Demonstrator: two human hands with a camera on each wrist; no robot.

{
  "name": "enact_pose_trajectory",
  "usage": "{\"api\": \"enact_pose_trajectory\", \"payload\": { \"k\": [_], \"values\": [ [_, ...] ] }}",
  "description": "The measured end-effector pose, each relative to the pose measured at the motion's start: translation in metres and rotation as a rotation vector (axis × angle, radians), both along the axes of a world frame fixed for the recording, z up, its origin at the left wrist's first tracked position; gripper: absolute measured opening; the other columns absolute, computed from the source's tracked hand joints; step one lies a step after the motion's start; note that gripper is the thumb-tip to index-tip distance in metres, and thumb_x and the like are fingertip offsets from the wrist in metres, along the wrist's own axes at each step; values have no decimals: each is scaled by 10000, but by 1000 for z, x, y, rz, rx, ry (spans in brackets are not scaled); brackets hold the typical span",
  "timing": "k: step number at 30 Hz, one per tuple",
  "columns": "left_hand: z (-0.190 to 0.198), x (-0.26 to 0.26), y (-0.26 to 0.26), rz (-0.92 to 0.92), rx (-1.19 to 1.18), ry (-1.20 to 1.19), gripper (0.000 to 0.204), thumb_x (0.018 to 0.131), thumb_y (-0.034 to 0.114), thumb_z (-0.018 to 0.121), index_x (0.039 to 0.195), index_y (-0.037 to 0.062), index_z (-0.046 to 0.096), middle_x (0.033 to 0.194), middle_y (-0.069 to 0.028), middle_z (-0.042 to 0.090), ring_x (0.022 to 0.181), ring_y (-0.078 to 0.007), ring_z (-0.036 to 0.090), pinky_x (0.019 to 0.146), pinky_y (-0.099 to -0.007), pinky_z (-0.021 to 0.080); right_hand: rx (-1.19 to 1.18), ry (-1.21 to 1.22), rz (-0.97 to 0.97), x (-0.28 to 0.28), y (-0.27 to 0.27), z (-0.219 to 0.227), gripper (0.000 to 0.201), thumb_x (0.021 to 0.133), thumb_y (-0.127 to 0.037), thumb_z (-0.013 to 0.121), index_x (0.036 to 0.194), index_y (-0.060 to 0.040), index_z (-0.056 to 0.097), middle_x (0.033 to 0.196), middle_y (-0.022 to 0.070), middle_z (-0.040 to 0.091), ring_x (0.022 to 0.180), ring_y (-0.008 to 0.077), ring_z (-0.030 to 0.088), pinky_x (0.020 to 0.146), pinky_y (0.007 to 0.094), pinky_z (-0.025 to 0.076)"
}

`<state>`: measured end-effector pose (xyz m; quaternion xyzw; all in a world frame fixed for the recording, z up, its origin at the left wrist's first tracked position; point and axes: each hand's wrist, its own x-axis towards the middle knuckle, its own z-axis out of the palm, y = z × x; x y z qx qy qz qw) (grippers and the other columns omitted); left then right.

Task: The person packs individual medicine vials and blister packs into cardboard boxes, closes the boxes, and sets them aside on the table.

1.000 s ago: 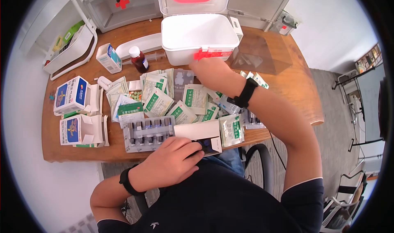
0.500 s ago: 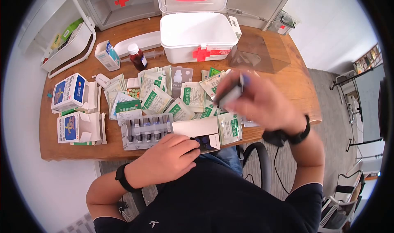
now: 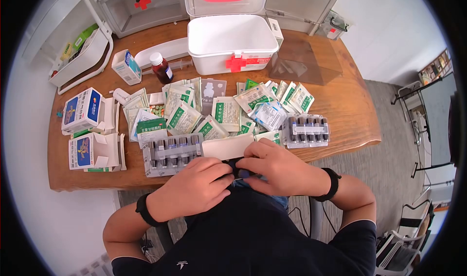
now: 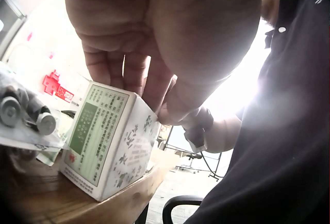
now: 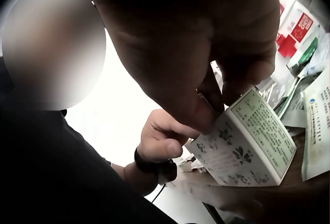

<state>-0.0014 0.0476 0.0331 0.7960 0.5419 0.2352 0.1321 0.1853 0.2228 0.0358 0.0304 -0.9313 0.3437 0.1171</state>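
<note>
At the table's front edge stands a small white carton (image 3: 228,147) with its flap raised, dark little bottles showing in its opening. My left hand (image 3: 194,184) holds the carton's left end, fingers bent over the top. In the left wrist view, the carton's green-printed end (image 4: 95,136) faces the camera below that palm. My right hand (image 3: 279,169) is at the opening, thumb and fingers pinching a small dark bottle (image 3: 244,173) with a purplish cap, mostly hidden by the fingers. The right wrist view has those fingertips right at the carton's top edge.
Trays of small bottles lie left (image 3: 173,152) and right (image 3: 306,130) of the carton. Green-white sachets (image 3: 227,113) cover the middle. Behind stand a brown bottle (image 3: 161,69) and an open first-aid box (image 3: 209,57). Blue-white cartons (image 3: 83,111) are at far left.
My right hand came from in front of the first-aid box, passed above the sachets with a dark object, and now meets the carton. The right bottle tray is uncovered. My left hand stayed.
</note>
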Motion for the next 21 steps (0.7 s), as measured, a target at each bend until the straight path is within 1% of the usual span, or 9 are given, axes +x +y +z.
{"api": "enact_pose_trajectory", "payload": {
  "k": [4,7,10,13,15,16,17,19,21],
  "values": [
    [0,0,0,-3,2,-9,360,765,147,787,1097,36,706,1145,-89,626,1093,-280,586,942,-406,481,-15,59,-16,1,1,0,297,774,-71,741,1058,-29,666,981,118,579,911,328,593,804,393,483],
    [3,0,3,-24,-6,-7,320,790,152,770,1073,21,697,1121,-70,607,1102,-255,562,944,-389,476,100,51,49,5,1,-2,284,774,-65,745,1043,-35,660,1002,122,583,933,324,601,821,401,489],
    [3,-3,0,3,49,-19,310,758,149,791,1033,37,702,1097,-63,613,1071,-265,577,929,-406,486,-2,148,-20,10,3,4,228,802,-55,744,1007,-27,650,1003,126,584,922,328,617,786,401,510],
    [2,-14,-11,92,183,-26,349,756,79,796,1079,39,671,1160,-104,592,1001,-273,604,857,-383,522,-91,129,-192,18,7,6,260,848,-55,735,1073,-13,610,1034,144,582,854,297,647,735,377,531],
    [-8,-13,-18,463,124,-257,449,770,8,771,1181,35,590,1209,-142,588,831,-209,616,770,-339,528,-332,-30,-311,20,3,-2,367,877,-67,729,1187,6,545,1096,170,579,789,251,664,701,343,536],
    [-11,-13,-16,499,113,-288,560,807,-14,733,1314,32,500,1210,-149,559,773,-162,592,723,-283,518,-386,-85,-354,18,0,-5,475,876,-75,737,1268,16,485,1153,191,567,760,208,660,718,327,538],
    [-10,-12,-14,492,119,-289,560,807,-14,733,1314,32,500,1210,-149,559,773,-162,592,723,-283,518,-380,-82,-359,16,-2,-7,475,876,-75,737,1268,16,485,1153,191,567,760,208,660,718,327,538],
    [-8,-11,-13,548,-94,-529,644,807,-16,733,1380,33,445,1168,-135,558,745,-168,594,692,-279,516,-502,-60,-362,11,-4,-8,486,857,-66,749,1263,28,498,1112,183,587,772,212,653,711,344,535],
    [-9,-8,-13,544,-101,-583,591,812,-18,728,1350,33,489,1152,-137,568,738,-173,594,673,-281,514,-453,-100,-366,10,-3,-7,451,851,-49,742,1246,9,533,1057,164,608,817,236,647,757,371,528]
  ]
}}
